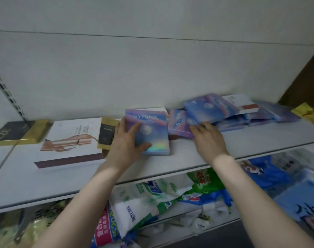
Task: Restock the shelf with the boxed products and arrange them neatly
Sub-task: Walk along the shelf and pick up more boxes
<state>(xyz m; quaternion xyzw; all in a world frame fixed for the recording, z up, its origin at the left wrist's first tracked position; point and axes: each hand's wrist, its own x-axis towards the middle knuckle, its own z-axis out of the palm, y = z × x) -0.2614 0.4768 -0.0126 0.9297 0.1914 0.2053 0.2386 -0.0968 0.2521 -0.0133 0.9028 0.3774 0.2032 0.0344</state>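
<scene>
SYRINX box (152, 133) lies flat near the shelf (188, 156) front, long axis front to back, the left hand (126, 142) gripping its left edge. Right hand (209, 138), grip open, rests fingers on the skewed box (177, 124) alongside. Jumbled pile (242, 115) sits behind, rightward.

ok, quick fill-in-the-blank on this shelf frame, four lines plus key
1. The left hand grips a blue-purple box printed with the word ____.
2. The right hand rests its fingers on a second box of the ____ design.
3. The large white box lies to the ____ of the left hand.
4. The soft bags sit ____ the shelf that carries the boxes.
Missing words: SYRINX; same; left; below.
</scene>
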